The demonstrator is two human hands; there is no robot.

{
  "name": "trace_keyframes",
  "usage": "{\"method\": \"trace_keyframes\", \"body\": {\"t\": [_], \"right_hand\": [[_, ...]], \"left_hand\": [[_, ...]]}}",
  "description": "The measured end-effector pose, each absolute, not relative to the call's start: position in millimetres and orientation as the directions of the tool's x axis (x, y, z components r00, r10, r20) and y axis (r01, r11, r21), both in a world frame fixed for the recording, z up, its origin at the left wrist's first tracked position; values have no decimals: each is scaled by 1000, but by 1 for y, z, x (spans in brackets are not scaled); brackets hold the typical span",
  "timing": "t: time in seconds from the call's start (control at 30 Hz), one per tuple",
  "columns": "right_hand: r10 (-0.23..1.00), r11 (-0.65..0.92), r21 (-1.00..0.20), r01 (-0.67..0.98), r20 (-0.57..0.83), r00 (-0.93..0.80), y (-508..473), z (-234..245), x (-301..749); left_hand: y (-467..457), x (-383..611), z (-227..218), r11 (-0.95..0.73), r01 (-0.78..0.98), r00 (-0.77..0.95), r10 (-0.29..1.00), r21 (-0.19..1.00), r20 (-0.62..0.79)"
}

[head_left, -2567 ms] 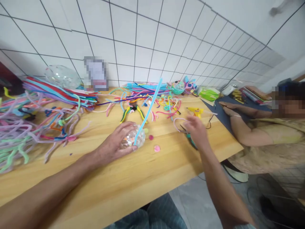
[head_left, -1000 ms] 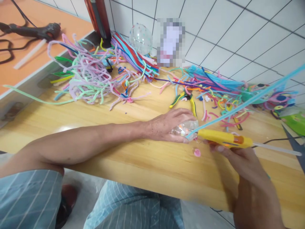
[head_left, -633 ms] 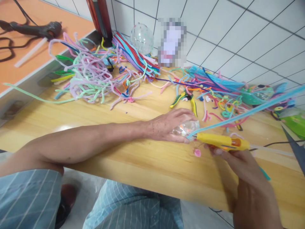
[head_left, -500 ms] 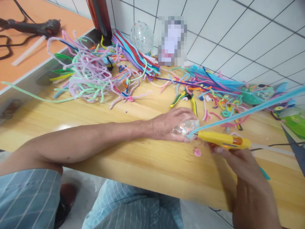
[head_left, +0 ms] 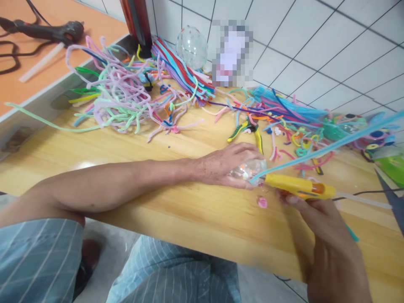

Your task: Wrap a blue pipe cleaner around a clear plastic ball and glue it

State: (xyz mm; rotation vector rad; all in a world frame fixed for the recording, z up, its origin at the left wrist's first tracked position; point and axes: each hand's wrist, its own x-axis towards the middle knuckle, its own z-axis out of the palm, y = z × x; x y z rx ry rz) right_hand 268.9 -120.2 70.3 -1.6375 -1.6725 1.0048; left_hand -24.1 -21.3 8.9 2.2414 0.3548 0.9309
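Cupping a small clear ball (head_left: pixel 250 169) w/ glittery bits inside, the left hand (head_left: pixel 221 166) lies palm-down on the wooden table (head_left: pixel 189 219). Its fingers curl loosely over the ball's top, and the thumb is tucked at the near side. The ball sits on the smooth, pale-grained tabletop about mid-table, just near of the pliers (head_left: pixel 249 131), which have yellow-and-black grips.

A long, fuzzy, light-blue pipe cleaner (head_left: pixel 331 145) runs straight from the ball's right side, up & away to the far right.

The right hand (head_left: pixel 318 219) is closed round the grip of a slim yellow plastic glue gun (head_left: pixel 298 188), held approx. level. Its pointed nozzle is right at the spot where the blue stem meets the ball. A translucent glue stick (head_left: pixel 362 201) pokes out of the gun's back end, and a thin black cord (head_left: pixel 366 192) trails off to the right.

A small, round pink disc (head_left: pixel 262 203) lies flat on the wood, just near of the nozzle.

Far left is a loose tangle of pastel pipe cleaners (head_left: pixel 123 99), lilac, mint, pink etc. Beside it is a straight bundle in red, blue & purple (head_left: pixel 183 71). A second, larger clear sphere (head_left: pixel 192 46) rests against the white tiled wall (head_left: pixel 315 46).

On the orange surface (head_left: pixel 19 84) at far left lie a black glue gun (head_left: pixel 47 31) and a white stick (head_left: pixel 39 63).
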Motion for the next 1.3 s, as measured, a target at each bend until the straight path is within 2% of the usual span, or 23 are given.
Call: {"method": "trace_keyframes", "body": {"t": [0.3,0.87,1.3], "right_hand": [[991,-109,-834,541,-132,-4,-120,72,266],[995,-87,-866,492,-101,-2,-122,65,268],[991,-14,-852,523,-81,-104,-124,64,272]], "left_hand": [[-22,-25,9,-749,-1,708,467,663,529],[-22,-25,10,-733,3,704,484,680,519],[-20,-23,7,-750,-27,696,460,661,551]]}}
